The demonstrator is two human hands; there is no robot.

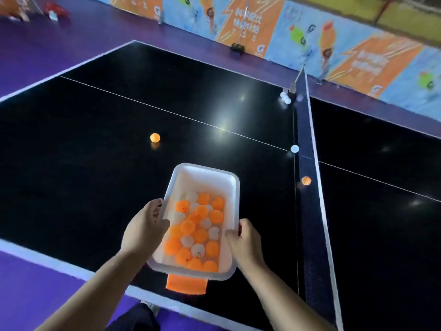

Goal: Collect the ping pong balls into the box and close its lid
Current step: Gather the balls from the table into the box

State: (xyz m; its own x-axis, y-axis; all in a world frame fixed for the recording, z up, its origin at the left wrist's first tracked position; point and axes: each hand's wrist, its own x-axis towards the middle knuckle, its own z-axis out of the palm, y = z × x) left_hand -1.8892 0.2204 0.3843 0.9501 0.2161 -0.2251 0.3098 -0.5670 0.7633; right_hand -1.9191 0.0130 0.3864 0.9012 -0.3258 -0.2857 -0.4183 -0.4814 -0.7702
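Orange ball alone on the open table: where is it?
Head view, left of centre: the orange ball rests on the black table, beyond the box, near the white line.

Balls [194, 231] in box [232, 185]; net [307, 168] right of box.

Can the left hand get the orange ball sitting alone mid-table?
Probably not yet: the left hand grips the box; the orange ball lies well beyond it, nothing in between.

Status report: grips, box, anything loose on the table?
Left grip and right grip hold the box by its sides. Box open-topped. Loose: orange ball, white ball at the net, white cluster by the net post.
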